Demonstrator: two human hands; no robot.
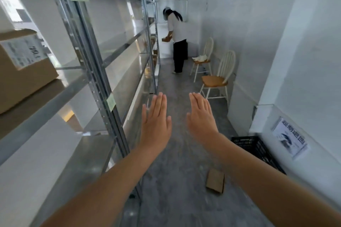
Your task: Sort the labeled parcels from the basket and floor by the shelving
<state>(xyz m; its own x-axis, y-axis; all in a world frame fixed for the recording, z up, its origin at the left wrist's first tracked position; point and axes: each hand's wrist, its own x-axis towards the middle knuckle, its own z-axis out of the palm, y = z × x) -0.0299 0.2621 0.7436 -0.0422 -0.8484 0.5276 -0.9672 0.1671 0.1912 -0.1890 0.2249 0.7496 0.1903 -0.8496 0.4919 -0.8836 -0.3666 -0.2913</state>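
Observation:
My left hand [156, 121] and my right hand [202, 116] are stretched out flat in front of me over the aisle, backs up, holding nothing. A small brown cardboard parcel [215, 180] lies on the grey floor below my right forearm. A black plastic basket [256, 148] stands against the right wall, partly hidden by my right arm; its contents do not show. A large labelled cardboard box [24, 68] sits on a shelf of the metal shelving [96, 72] at my left.
A person [177, 42] stands at the far end of the aisle holding a small box at the shelving. Two white wooden chairs [215, 79] line the right wall. A printed sheet [289, 138] is stuck low on the right wall.

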